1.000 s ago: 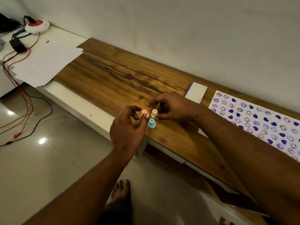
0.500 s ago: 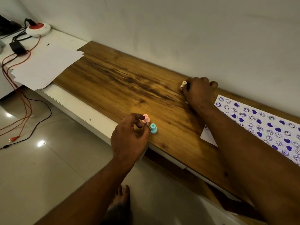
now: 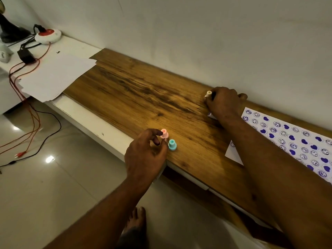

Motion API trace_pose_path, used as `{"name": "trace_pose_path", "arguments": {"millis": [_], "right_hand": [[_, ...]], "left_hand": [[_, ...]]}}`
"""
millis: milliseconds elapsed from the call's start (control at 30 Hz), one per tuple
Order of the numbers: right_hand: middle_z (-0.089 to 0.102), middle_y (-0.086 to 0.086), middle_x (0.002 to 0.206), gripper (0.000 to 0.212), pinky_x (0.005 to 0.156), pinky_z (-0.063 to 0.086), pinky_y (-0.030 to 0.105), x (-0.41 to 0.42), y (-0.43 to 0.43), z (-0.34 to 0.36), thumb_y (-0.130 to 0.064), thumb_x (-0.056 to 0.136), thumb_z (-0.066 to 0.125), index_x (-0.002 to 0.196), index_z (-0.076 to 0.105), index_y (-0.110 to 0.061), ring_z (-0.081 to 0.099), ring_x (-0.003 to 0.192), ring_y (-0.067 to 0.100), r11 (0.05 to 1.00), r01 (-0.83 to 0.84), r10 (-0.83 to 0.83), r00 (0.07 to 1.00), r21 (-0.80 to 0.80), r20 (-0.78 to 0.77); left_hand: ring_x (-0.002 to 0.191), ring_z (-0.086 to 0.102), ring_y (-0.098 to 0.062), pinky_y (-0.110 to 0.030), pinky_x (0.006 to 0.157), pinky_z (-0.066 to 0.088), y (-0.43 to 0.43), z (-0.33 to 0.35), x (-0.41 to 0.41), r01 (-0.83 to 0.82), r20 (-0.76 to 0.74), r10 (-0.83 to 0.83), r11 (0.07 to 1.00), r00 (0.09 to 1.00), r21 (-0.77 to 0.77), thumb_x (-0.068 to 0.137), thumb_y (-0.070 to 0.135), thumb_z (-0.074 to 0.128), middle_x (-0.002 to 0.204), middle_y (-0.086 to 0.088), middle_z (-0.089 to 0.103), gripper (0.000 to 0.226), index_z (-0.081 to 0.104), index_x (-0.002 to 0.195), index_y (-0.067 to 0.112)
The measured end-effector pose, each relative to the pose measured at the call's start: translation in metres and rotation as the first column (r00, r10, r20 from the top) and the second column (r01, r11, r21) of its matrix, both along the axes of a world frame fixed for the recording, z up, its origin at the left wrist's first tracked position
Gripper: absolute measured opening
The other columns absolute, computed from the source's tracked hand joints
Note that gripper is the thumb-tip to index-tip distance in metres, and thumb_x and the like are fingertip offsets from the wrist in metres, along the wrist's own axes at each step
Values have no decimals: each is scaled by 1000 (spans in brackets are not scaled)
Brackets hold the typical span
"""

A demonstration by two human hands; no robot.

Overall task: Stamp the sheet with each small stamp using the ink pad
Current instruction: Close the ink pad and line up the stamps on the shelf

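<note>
Right hand point(image 3: 224, 103) has carried the gripped cream stamp point(image 3: 209, 93) to the ink pad point(image 3: 210, 115) for inking; left hand point(image 3: 145, 155) pinches pink stamp point(image 3: 164, 133).

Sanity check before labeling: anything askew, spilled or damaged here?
Nothing spilled or damaged. The pink stamp, pinched by the left hand, and the teal stamp stand upright; the right hand grips the cream stamp. Only oddity: the white paper stack at far left is fanned askew and appears to overhang the white ledge.

Pink stamp point(image 3: 164, 133) beside teal stamp point(image 3: 172, 145), cream stamp point(image 3: 208, 93) seemingly upright, stamped sheet point(image 3: 305, 141)
</note>
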State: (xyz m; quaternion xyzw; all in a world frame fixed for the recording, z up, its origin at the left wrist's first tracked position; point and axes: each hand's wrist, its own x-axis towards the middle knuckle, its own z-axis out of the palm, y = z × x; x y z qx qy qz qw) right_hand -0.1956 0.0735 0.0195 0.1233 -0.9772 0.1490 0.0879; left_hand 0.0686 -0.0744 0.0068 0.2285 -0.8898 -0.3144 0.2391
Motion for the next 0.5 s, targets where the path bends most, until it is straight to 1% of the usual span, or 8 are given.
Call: {"name": "trace_pose_path", "arguments": {"millis": [200, 233, 300, 367, 400, 433, 467, 500], "right_hand": [[74, 4, 97, 33, 100, 31, 51, -4, 1, -1, -48, 97, 55, 100, 75, -22, 66, 98, 30, 999, -11, 11, 1000, -32, 13], [75, 3, 99, 33, 101, 31, 51, -5, 1, -1, -49, 97, 56, 102, 75, -23, 67, 100, 30, 999, -14, 15, 1000, -37, 25], [76, 2, 109, 36, 102, 30, 52, -6, 2, 0, -53, 93, 61, 114, 74, -26, 66, 109, 30, 997, -27, 31, 998, -78, 55], [73, -1, 122, 47, 105, 30, 50, -6, 6, 6, -58, 90, 65, 125, 70, -28, 65, 118, 26, 984, -37, 46, 998, -173, 44], [72, -4, 125, 48, 106, 33, 49, -6, 9, 13, -59, 90, 66, 127, 69, -29, 65, 118, 22, 969, -60, 63, 998, -241, 4], [71, -7, 125, 47, 106, 39, 47, -5, 11, 22, -58, 90, 67, 127, 69, -29, 66, 115, 18, 942, -118, 109, 993, -315, -48], [72, -9, 122, 43, 103, 46, 46, -2, 12, 31, -54, 90, 70, 124, 70, -28, 68, 108, 14, 902, -216, 196, 976, -375, -90], [73, -10, 118, 38, 97, 52, 45, 1, 12, 40, -48, 89, 74, 121, 72, -28, 69, 100, 12, 849, -347, 328, 937, -399, -117]], "left_hand": [[69, 61, -2, -22, 57, 46, -1, 0, 0, 0, -6, 0, 1000, 1000, 8, 90, 43, 76, 84, 17, 63, 26, 68, 112, 34], [68, 60, -2, -22, 56, 44, 0, 0, -1, -4, -9, 4, 1000, 1000, 13, 90, 43, 76, 83, 18, 62, 25, 67, 111, 35], [69, 60, -1, -23, 56, 44, 0, 0, -2, -8, -10, 8, 1000, 1000, 26, 89, 45, 75, 83, 19, 62, 24, 64, 108, 38], [72, 62, -1, -25, 58, 48, 0, 1, -2, -14, -14, 14, 999, 1000, 43, 87, 48, 73, 84, 20, 62, 24, 62, 107, 40], [73, 62, 0, -26, 59, 50, -1, 1, -3, -19, -21, 20, 999, 1000, 50, 86, 50, 71, 84, 21, 62, 24, 62, 106, 41], [74, 62, 0, -26, 59, 50, -1, 1, -3, -28, -29, 30, 998, 999, 60, 86, 53, 70, 84, 21, 63, 25, 61, 106, 41], [75, 63, 1, -26, 60, 51, -2, 1, -4, -40, -33, 43, 997, 999, 71, 85, 55, 68, 83, 21, 63, 25, 61, 105, 42], [75, 63, 1, -27, 60, 52, -3, 0, -5, -54, -29, 57, 995, 998, 84, 84, 57, 67, 84, 21, 64, 26, 62, 105, 42]]}}
